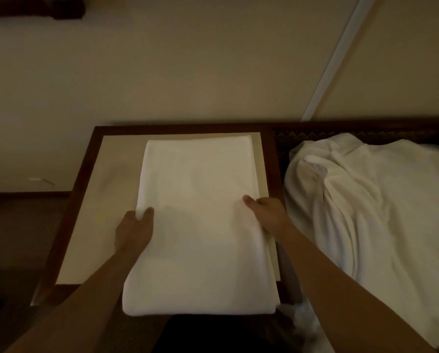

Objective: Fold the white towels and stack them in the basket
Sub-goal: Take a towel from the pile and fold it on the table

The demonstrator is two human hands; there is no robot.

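Towel in hand: a white towel [200, 225], already doubled into a long rectangle, lies on the pale top of a dark-framed table [103, 200]; its near end hangs over the table's six o'clock edge toward me.

Feel, as I judge it: soft and limp, light enough for two hands, thick where the layers stack at the near fold. It will sag wherever I leave it unsupported, and the layers may slide apart if I lift by one ply only.

Left hand: my left hand [134, 230] sits at the towel's nine o'clock edge, thumb on top and fingers curled under, pinching that edge.

Right hand: my right hand [264, 212] sits at the three o'clock edge, thumb pressed on the upper face, fingers tucked beneath the layers, gripping it.

Where to hold: both long edges at once, every layer caught between thumb and fingers, so the fold stays square when I bring one end over the other.

Risk: the overhanging end could drag the stack off the table if I let go.

Next to it: at three o'clock, a rumpled heap of white towels [366, 212] lies beside the table, waiting.

Basket: I cannot pick out a basket for certain.

Beyond: a plain beige wall [187, 72] at twelve o'clock.
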